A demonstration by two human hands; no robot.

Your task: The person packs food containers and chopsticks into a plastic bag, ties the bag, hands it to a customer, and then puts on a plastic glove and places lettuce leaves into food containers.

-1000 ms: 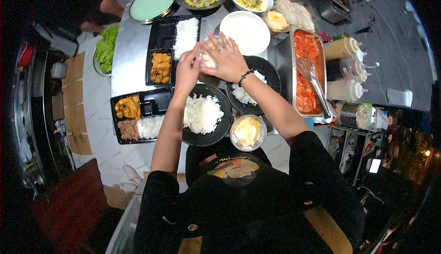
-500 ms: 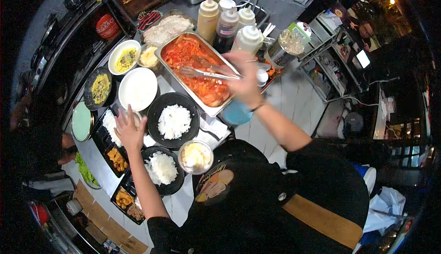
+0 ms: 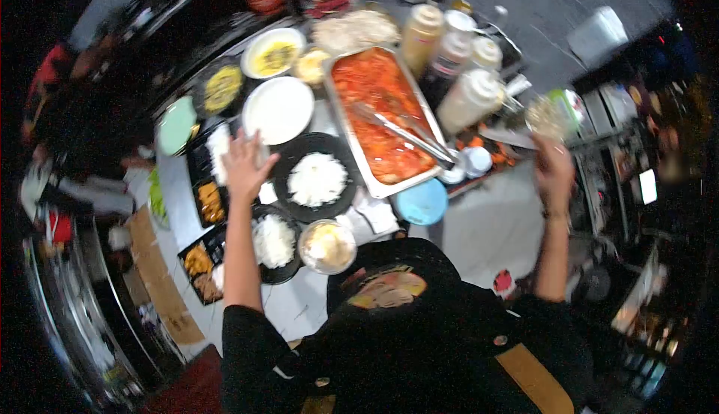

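My left hand point(image 3: 243, 168), fingers spread, is over the black tray point(image 3: 201, 165) of rice and browned pieces, beside a black bowl of rice point(image 3: 316, 179) and below a white bowl point(image 3: 278, 110). My right hand point(image 3: 554, 168) is far right, just below a clear container of pale flakes point(image 3: 549, 117). Motion blur smears its fingers, so whether it grips anything is unclear. A pale, blade-like streak point(image 3: 511, 138) runs toward it. Metal tongs point(image 3: 404, 135) lie in the steel pan of red, sauced food point(image 3: 374, 77), touched by neither hand.
Squeeze bottles point(image 3: 470, 101) stand right of the pan. A blue lid point(image 3: 421, 202) lies below it. Near my body are a second rice bowl point(image 3: 274, 240) and a clear tub point(image 3: 327, 247). Bowls of yellow food point(image 3: 274, 53) stand at the back. Another person point(image 3: 97, 189) is at left.
My right hand has left the tongs in the pan and moved right to the flake container. The camera view has shifted and turned. My left hand stays near the tray.
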